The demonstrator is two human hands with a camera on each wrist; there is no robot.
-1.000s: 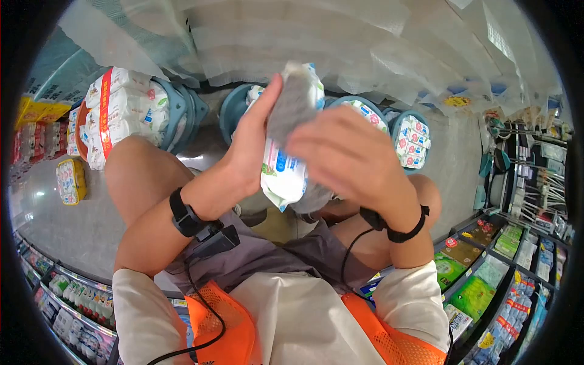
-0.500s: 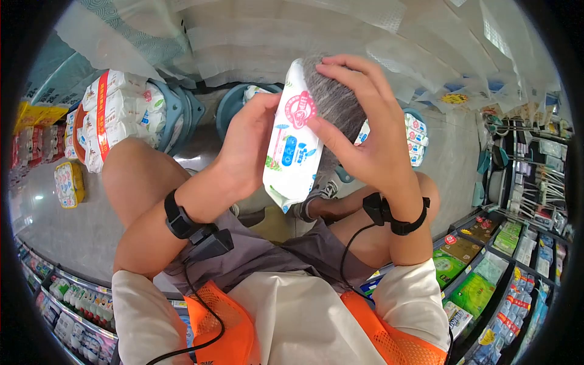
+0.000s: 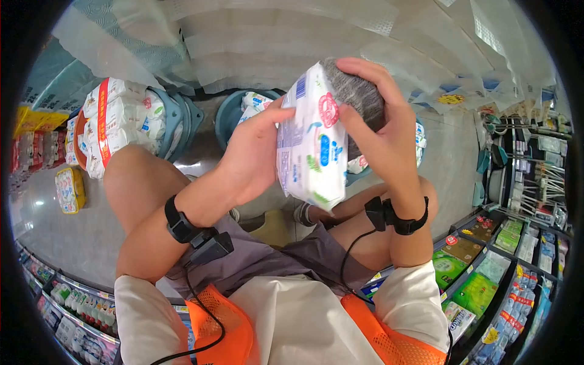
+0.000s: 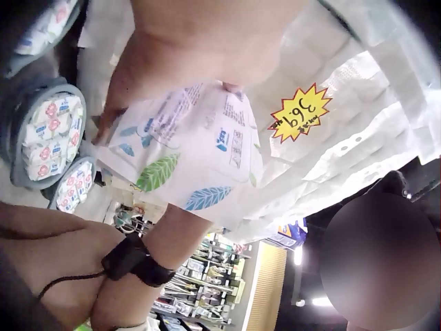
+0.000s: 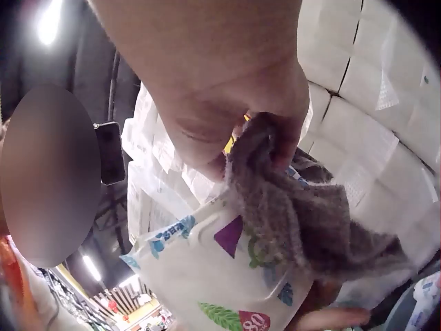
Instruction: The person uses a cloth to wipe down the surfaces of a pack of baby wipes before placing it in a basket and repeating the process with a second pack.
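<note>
In the head view, a white pack of wet wipes [image 3: 304, 149] with pink and blue print is held up tilted over the lap. My left hand [image 3: 252, 155] grips it along its left side. The fingers of my right hand [image 3: 389, 137] hold a grey cloth [image 3: 359, 91] against the pack's upper right side, the thumb lying near the pink emblem. The right wrist view shows the fuzzy cloth [image 5: 296, 207] bunched in the fingers and hanging over the pack [image 5: 207, 276]. The left wrist view shows leaf prints on the pack's other face [image 4: 186, 162].
Behind the hands stands a blue basin [image 3: 220, 121] with more wipes packs. At left are red-banded white bundles [image 3: 121, 112] and a yellow pack [image 3: 70, 190] on the floor. Plastic-wrapped white stacks [image 3: 274, 36] line the far side. Shelves of goods [image 3: 480, 286] stand at right.
The right hand and cloth have moved from across the pack's front to its upper right side. The pack has shifted slightly right and turned, so its printed left side now shows.
</note>
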